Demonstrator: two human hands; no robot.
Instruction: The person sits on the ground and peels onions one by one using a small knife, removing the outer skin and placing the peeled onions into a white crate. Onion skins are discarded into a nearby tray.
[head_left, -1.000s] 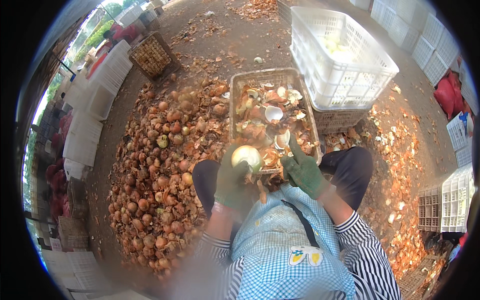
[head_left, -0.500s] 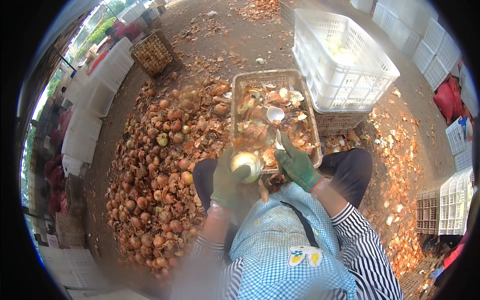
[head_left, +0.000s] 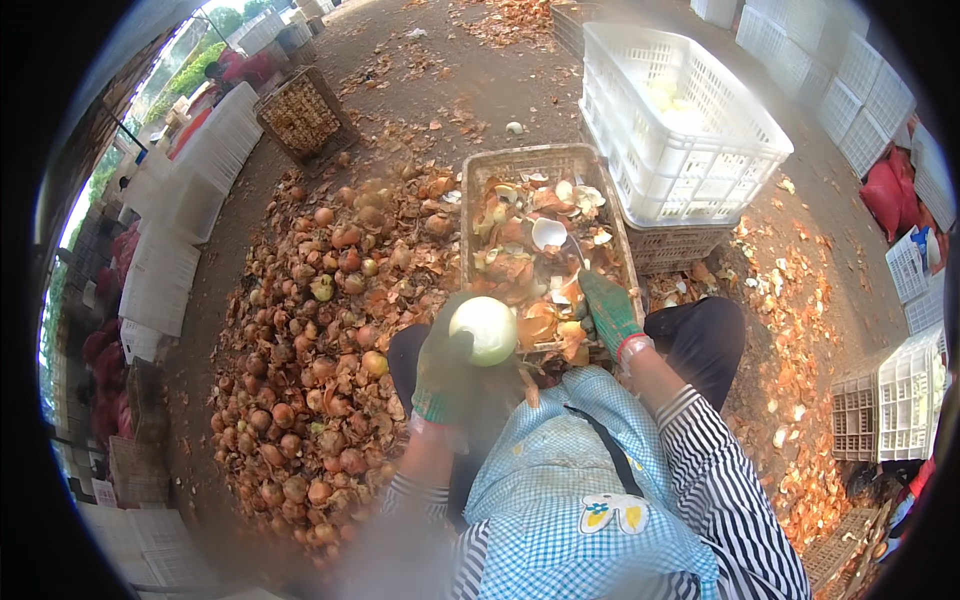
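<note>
My left hand (head_left: pixel 440 365), in a green glove, is wrapped round a peeled white onion (head_left: pixel 484 331) above my lap. The onion's surface is smooth, pale and shiny. My gloved right hand (head_left: pixel 608 305) is closed at the right side of a shallow crate (head_left: pixel 618 225). A thin pale blade, which looks like a small knife (head_left: pixel 577 250), sticks out past its fingers; the handle is hidden in the grip. Onion skins and cut scraps (head_left: pixel 505 265) lie in the crate, with a white cup-shaped piece (head_left: pixel 549 233) among them.
A heap of unpeeled onions (head_left: pixel 300 400) spreads at my left. Stacked white crates (head_left: pixel 690 170) with pale onions inside stand beyond the shallow crate on the right. A brown crate (head_left: pixel 300 115) stands at the far left. Loose skins (head_left: pixel 790 370) cover ground to my right.
The onion has turned in my left hand and shows a smooth white face. My right hand has moved right and slightly back, away from the onion.
</note>
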